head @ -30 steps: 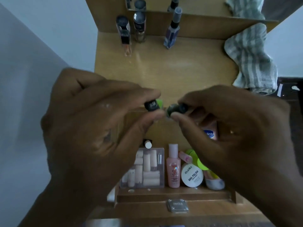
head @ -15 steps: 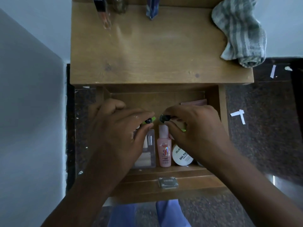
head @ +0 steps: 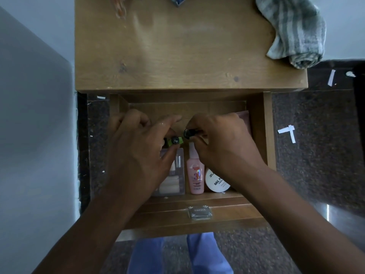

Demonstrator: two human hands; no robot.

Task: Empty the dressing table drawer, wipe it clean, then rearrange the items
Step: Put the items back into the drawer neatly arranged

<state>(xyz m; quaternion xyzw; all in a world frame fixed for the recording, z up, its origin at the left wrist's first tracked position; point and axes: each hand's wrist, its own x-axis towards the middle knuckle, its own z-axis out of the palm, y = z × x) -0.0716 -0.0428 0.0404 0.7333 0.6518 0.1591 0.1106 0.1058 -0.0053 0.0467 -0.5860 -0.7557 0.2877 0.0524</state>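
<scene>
Left hand pinched a green-bodied tube; right hand pinched a dark-capped tube, both low over the open drawer. Risk: a slipped pinch could knock over the pink bottle lying beneath.

Both hands pinch small tubes (over open drawer).

Your wooden drawer is pulled out under the table top. Along its front wall, side by side: a clear plastic case of pale bits, a pink bottle lying flat, cap pointing back, and a white nail polish remover tub. A green-and-black tube and a dark-capped item sit mid-drawer in your fingers.
</scene>
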